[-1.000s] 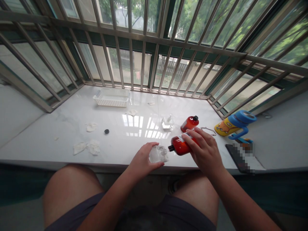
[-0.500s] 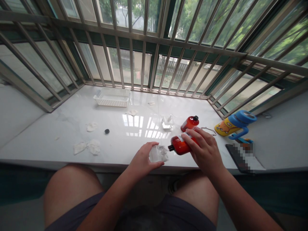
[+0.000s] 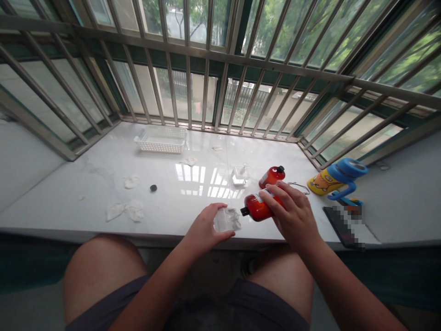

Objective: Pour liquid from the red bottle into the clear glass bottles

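My right hand (image 3: 292, 215) is wrapped round a red bottle (image 3: 257, 208) tipped on its side, its uncapped black neck pointing left. My left hand (image 3: 204, 231) grips a small clear plastic container (image 3: 226, 220) on the white sill (image 3: 86, 184), right under the bottle's neck. A second red bottle (image 3: 272, 176) with a black cap lies just behind the first. A small black cap (image 3: 153, 188) rests on the sill to the left.
Crumpled white tissues (image 3: 124, 210) lie at the left. A white basket (image 3: 160, 139) stands at the back by the window bars. A clear small box (image 3: 240, 175) sits mid-sill. A yellow and blue cup (image 3: 336, 179) and a dark flat object (image 3: 341, 225) are at the right.
The red bottle in my right hand has tilted very slightly; otherwise both hands stay where they were.
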Demonstrator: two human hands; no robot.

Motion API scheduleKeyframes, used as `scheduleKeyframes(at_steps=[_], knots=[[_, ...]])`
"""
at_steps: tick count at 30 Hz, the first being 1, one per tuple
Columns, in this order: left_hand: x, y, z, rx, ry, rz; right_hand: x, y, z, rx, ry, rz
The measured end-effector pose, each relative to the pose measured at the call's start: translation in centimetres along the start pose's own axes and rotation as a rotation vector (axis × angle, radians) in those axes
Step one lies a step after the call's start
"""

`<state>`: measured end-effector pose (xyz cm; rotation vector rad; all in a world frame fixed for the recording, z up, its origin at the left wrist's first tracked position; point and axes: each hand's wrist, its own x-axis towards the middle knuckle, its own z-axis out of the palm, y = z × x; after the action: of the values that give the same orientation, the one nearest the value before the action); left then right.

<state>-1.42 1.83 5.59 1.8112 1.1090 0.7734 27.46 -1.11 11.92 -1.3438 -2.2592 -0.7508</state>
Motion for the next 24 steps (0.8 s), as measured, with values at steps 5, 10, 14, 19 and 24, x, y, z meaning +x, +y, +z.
scheduleKeyframes(at_steps=[5, 10, 14, 19, 24], knots=[[0.02, -0.09, 0.06, -0.011, 0.007, 0.003, 0.04, 0.01, 0.02, -0.002, 0.001, 0.0], [0.03, -0.18, 0.09, -0.011, 0.008, 0.0, 0.12, 0.03, -0.03, -0.008, -0.008, -0.003], [0.01, -0.27, 0.1, -0.008, 0.002, -0.006, 0.14, 0.07, -0.03, -0.012, -0.015, -0.006], [0.01, -0.08, -0.01, -0.01, 0.001, -0.016, 0.21, 0.06, -0.03, -0.015, -0.02, -0.003], [0.02, 0.1, -0.07, -0.012, -0.005, -0.024, 0.43, 0.0, -0.15, -0.026, -0.014, -0.015]])
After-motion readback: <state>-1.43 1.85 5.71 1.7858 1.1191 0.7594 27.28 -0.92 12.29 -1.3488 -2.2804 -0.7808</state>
